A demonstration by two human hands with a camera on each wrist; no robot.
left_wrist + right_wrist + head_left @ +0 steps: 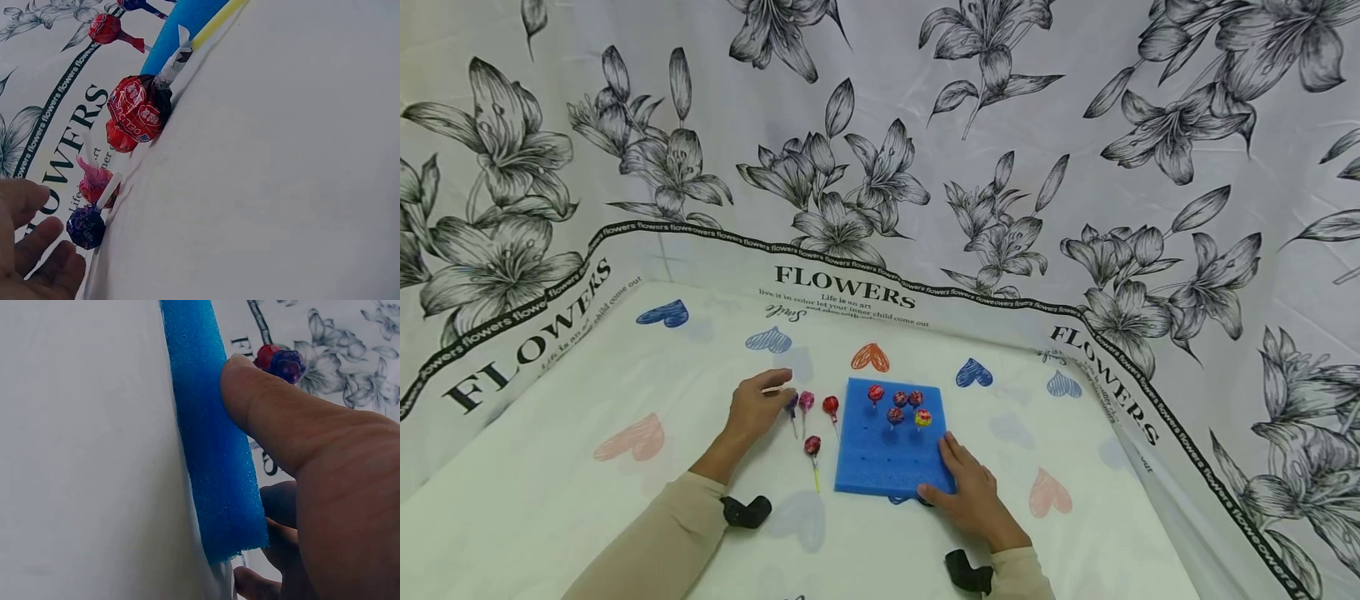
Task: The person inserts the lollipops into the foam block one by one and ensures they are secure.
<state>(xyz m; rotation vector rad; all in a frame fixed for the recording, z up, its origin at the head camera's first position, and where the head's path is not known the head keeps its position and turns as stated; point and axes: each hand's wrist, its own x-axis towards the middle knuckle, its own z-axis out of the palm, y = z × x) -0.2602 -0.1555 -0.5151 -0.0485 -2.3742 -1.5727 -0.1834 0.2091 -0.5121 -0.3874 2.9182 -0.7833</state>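
On top of the tabletop (550, 492) a white cloth with drawn hearts is lying, and a flower-print cloth with the word FLOWERS is hanging up behind and around it. Near the middle of the tabletop a blue foam block (887, 454) is sitting flat. Five lollipops (900, 407) are standing in holes at the far side of the block.

Just left of the block, four loose lollipops (812, 446) are lying on the cloth. The left hand (758, 408) is resting beside them, farther from the block. Its grip is partly curled, and the fingers (44, 262) are lying close to a purple lollipop (85, 227). In the head view a thin white stick seems to be poking out by the thumb, but I cannot tell if the hand is really holding it.

At the near right corner of the block, the right hand (970, 492) is pressing down. Its fingers are lying mostly flat on top, and its thumb (262, 406) is pushing against the block's side.
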